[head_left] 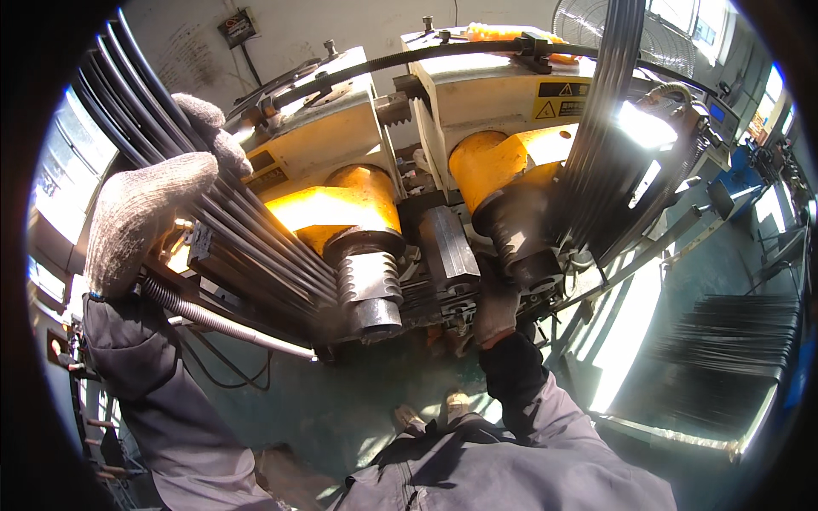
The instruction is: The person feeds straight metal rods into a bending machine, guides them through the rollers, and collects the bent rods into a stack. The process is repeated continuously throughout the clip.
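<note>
In a knitted work glove, my left hand is wrapped round a bundle of long, thin black rods at the left. The rods slope down from the upper left to the left side of the machine, ending beside a toothed metal roller. My right hand reaches in low at the machine's front middle, just under a dark metal block. Shadow and machine parts hide its fingers. Close to its right is a second toothed roller, below a yellow cylindrical housing.
Another bundle of black rods stands at the machine's right side. A low rack holding many dark rods is on the floor at right. A corrugated hose runs along the lower left. A large fan stands behind.
</note>
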`<state>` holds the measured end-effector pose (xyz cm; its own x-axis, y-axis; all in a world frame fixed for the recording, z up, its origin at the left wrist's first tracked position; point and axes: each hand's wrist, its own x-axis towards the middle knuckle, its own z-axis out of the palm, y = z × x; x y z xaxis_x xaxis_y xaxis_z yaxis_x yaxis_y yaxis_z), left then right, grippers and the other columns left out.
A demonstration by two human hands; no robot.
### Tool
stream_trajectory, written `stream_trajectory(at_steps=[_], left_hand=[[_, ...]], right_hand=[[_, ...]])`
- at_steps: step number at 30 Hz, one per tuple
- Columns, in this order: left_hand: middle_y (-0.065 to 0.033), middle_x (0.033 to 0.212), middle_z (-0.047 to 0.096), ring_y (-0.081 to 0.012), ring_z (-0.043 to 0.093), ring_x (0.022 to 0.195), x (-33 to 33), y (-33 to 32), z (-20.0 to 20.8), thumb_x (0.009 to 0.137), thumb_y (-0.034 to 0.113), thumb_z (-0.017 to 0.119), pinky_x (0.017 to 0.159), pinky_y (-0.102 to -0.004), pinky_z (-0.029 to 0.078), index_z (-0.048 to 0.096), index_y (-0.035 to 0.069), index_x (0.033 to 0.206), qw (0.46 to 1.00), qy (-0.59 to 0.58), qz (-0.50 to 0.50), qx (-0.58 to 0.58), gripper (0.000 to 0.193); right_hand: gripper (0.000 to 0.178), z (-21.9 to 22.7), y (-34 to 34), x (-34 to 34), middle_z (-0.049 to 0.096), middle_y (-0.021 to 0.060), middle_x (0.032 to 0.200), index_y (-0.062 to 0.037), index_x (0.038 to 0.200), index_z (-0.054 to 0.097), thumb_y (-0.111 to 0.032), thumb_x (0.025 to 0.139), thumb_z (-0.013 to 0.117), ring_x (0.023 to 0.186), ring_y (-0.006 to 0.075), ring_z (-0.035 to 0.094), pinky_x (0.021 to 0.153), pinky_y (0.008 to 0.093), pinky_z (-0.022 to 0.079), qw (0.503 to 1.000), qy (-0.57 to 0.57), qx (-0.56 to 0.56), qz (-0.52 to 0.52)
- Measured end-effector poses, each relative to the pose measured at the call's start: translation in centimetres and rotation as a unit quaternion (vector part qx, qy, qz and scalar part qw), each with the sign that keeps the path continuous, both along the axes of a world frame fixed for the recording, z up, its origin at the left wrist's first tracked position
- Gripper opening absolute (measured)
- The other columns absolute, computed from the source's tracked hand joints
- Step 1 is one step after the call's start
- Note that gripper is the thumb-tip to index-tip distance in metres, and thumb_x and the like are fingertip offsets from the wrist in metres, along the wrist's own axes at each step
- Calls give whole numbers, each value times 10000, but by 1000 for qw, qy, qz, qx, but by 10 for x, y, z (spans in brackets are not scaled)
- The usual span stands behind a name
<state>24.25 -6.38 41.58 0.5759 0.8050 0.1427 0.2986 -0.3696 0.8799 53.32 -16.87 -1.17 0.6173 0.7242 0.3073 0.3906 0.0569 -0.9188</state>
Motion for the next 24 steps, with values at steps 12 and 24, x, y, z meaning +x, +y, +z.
stream_trajectory(at_steps=[12, 24], left_hand=[[-81, 1245, 797, -165, 794, 1064, -23, 1, 10, 1098, 241, 696, 866, -323, 656, 738, 38, 1346, 977, 191, 79, 45, 323], [-145, 1110, 819, -234, 806, 1007, -128, -197, -40, 972, 11, 803, 910, -371, 670, 721, -5, 1289, 976, -144, 98, 131, 328]], right_hand=[[397, -2, 5, 5, 779, 86, 1109, -67, 1246, 787, 25, 892, 630, 1033, 239, 778, 900, 345, 638, 988, -153, 28, -12], [326, 41, -137, -66, 781, 152, 1119, 46, 1217, 752, -208, 1155, 557, 964, 243, 768, 826, 362, 650, 957, 199, 188, 96]])
